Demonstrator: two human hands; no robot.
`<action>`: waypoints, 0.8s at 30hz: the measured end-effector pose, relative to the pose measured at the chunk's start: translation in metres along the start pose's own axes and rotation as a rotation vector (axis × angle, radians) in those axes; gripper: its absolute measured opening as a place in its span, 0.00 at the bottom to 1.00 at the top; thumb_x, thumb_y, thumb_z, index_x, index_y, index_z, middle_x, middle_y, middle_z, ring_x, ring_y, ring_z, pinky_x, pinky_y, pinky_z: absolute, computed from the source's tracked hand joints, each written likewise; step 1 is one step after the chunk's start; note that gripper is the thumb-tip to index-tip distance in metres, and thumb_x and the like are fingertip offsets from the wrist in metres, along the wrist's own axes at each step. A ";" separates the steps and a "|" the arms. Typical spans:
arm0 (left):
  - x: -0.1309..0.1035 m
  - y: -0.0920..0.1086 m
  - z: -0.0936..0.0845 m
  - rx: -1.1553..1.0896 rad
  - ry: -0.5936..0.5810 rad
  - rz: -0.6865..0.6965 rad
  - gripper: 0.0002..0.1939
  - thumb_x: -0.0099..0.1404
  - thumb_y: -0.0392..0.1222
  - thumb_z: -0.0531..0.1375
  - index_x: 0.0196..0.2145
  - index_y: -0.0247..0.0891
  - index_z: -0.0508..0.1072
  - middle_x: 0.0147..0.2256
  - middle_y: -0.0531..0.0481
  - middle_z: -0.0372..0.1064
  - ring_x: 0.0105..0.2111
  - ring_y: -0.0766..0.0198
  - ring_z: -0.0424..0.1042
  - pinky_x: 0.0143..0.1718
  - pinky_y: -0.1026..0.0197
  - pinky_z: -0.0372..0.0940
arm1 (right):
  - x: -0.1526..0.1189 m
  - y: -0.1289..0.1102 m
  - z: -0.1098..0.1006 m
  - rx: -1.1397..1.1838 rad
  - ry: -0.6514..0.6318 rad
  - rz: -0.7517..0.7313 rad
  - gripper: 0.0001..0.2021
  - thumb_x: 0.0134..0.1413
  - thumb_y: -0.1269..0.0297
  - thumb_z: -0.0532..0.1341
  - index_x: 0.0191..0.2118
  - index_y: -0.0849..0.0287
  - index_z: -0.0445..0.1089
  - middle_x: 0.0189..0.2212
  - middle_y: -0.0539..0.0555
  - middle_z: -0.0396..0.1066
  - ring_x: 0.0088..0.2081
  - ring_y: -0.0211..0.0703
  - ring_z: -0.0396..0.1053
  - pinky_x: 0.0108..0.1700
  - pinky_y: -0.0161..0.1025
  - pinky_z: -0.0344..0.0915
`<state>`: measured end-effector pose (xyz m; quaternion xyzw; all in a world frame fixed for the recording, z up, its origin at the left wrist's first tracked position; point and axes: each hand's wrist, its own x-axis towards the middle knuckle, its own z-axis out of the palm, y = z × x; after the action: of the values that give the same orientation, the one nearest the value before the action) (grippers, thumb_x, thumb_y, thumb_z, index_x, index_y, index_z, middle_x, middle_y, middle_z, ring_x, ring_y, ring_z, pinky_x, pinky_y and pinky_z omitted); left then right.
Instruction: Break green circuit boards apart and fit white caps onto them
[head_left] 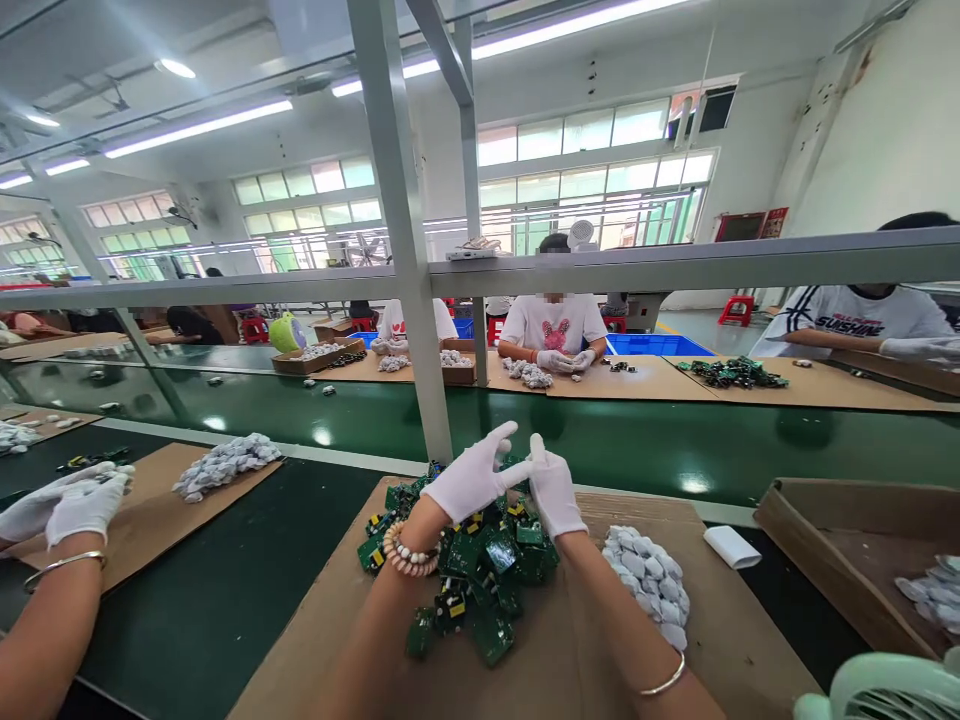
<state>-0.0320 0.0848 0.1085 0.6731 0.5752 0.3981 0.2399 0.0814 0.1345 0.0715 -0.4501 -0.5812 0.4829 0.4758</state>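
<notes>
My left hand point(471, 482), in a white glove, is over a heap of green circuit boards point(491, 635) on brown cardboard. Its fingers are stretched and apart, one reaching across to my right hand. My right hand point(553, 492), also gloved, meets that fingertip with its fingers mostly curled and one pointing up. Whether it pinches the glove or something small is hidden. Boards with yellow and black parts lie under both hands. A pile of pale grey-white rounded pieces point(649, 580) lies to the right, beside my right forearm.
A white object point(733, 547) lies near a cardboard box point(817, 570) at right. A light green fan point(892, 688) stands in the near right corner. Beyond runs a green conveyor point(615, 440) behind a metal post point(420, 230). At left, a co-worker's gloved hands point(79, 505) work near another pile point(229, 465).
</notes>
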 end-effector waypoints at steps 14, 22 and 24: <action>0.006 -0.009 -0.007 0.294 -0.101 -0.174 0.14 0.53 0.33 0.59 0.38 0.31 0.76 0.38 0.42 0.75 0.39 0.56 0.73 0.42 0.58 0.66 | -0.005 -0.012 -0.016 -0.597 -0.314 -0.167 0.07 0.48 0.69 0.56 0.27 0.63 0.70 0.23 0.55 0.72 0.25 0.41 0.71 0.27 0.33 0.60; -0.004 -0.001 -0.005 0.613 -0.056 -0.318 0.11 0.53 0.33 0.59 0.36 0.32 0.76 0.39 0.36 0.74 0.42 0.51 0.72 0.44 0.57 0.63 | -0.014 -0.007 -0.005 -0.825 -0.297 -0.255 0.07 0.48 0.65 0.60 0.30 0.64 0.71 0.29 0.60 0.74 0.32 0.45 0.69 0.32 0.35 0.58; -0.010 -0.002 -0.024 0.647 -0.051 -0.330 0.11 0.52 0.33 0.60 0.35 0.35 0.76 0.39 0.39 0.74 0.42 0.54 0.72 0.44 0.59 0.63 | -0.019 -0.005 -0.003 -0.829 -0.411 -0.298 0.09 0.46 0.62 0.62 0.33 0.62 0.72 0.31 0.57 0.74 0.33 0.44 0.70 0.33 0.35 0.59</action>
<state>-0.0530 0.0726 0.1186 0.6218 0.7662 0.1345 0.0899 0.0867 0.1157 0.0747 -0.4087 -0.8648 0.2162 0.1957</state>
